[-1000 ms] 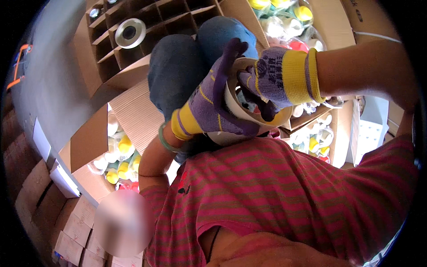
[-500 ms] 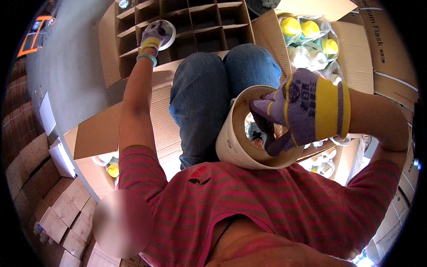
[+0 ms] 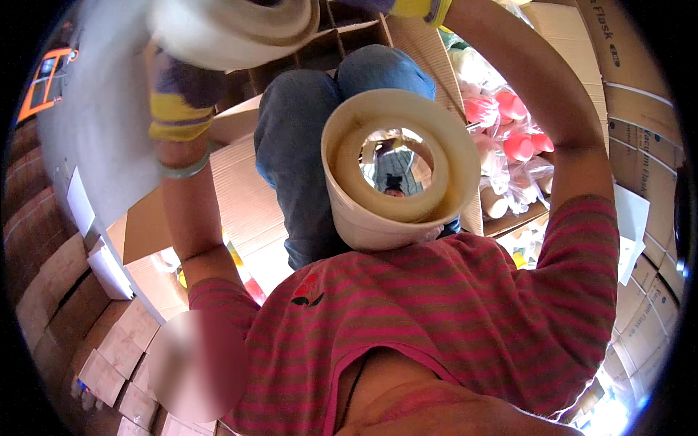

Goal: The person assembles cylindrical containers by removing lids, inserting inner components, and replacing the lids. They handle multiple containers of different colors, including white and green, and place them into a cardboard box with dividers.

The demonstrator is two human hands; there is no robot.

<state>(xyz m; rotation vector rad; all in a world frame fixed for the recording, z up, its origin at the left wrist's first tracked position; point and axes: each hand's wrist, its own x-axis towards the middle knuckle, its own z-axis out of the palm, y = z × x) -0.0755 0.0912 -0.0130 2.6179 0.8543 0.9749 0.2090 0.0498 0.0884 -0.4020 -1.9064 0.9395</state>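
In a purple and yellow knitted glove, my left hand (image 3: 185, 91) grips a white round vessel (image 3: 251, 54), smeared by motion. It is lifted over the near left side of the divided carton (image 3: 331, 51). My right hand (image 3: 411, 7), gloved alike, is at the top edge to the right of that vessel; its fingers are mostly cut off, so their hold cannot be seen. A cream vacuum flask (image 3: 349, 225) stands open-topped between my thighs and belly, touched by neither hand. Its round mouth shows a mirror-like silvered inside.
On the right, an open carton holds plastic-wrapped flasks with pink tops (image 3: 518, 145). Strapped brown cartons (image 3: 632, 152) are stacked beyond it. Another open carton (image 3: 156, 218) with a raised flap is at my left. More boxes (image 3: 109, 349) line the lower left, and an orange frame (image 3: 47, 83) stands far left.
My left hand has come up from the divided carton with the white vessel. My right hand has left the cream flask and moved to the top edge. The flask has shifted slightly up and left.
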